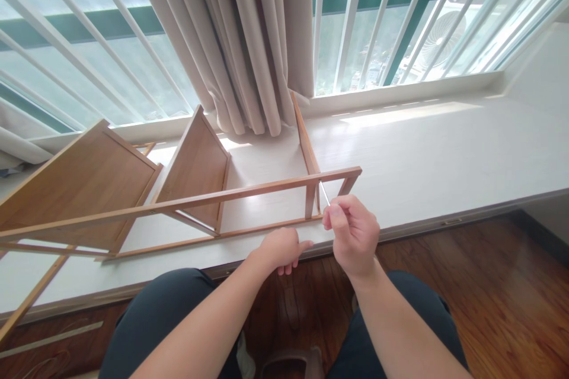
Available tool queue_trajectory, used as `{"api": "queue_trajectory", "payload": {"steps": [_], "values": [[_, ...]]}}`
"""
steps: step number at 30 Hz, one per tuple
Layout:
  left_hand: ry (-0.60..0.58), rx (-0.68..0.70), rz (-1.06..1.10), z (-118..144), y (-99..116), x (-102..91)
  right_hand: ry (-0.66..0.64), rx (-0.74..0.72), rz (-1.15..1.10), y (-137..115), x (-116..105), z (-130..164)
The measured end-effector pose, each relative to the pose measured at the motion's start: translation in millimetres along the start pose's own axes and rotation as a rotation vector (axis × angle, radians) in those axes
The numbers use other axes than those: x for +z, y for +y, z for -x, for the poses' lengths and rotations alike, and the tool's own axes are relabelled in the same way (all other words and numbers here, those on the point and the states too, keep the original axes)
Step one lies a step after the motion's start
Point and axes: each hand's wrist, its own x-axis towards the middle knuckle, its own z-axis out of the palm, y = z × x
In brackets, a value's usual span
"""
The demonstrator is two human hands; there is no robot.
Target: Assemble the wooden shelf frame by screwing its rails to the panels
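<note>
Daylight comes through a window with white bars (353, 9) and green framing (128, 19), and a beige curtain (249, 41) hangs in thick folds down to a white window ledge (427, 160). Outside, on the right, stands a white fan unit (442, 38); any lettering on it is too washed out to read. A small plate (452, 222) sits on the front edge of the ledge, and whatever might be marked on it is too small to make out.

On the ledge lies a brown wooden shelf frame (249, 191), stretching from the left edge of the view to just right of the middle. Two broad boards, a large one (80, 183) and a smaller one (195, 172), stand tilted within it, and a third board (306, 145) shows nearly edge-on close to its right end.

The right hand (353, 234) pinches a thin metal rod (325, 192) between thumb and fingers, and the rod's far tip meets the long upper rail beside that third board. The left hand (282, 249) is bent at the wrist with its fingers loosely curled, just in front of the frame's lower rail; its palm is hidden, so I cannot tell whether it holds anything. Dark-clad knees (173, 302) are spread on either side, above a reddish-brown wood floor (444, 290).
</note>
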Motion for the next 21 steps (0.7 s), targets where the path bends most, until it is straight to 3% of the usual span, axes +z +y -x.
{"api": "queue_trajectory", "payload": {"steps": [21], "values": [[-0.014, -0.005, 0.114, -13, -5, 1.3, -0.010, 0.120, -0.140, -3, 3, 1]]}}
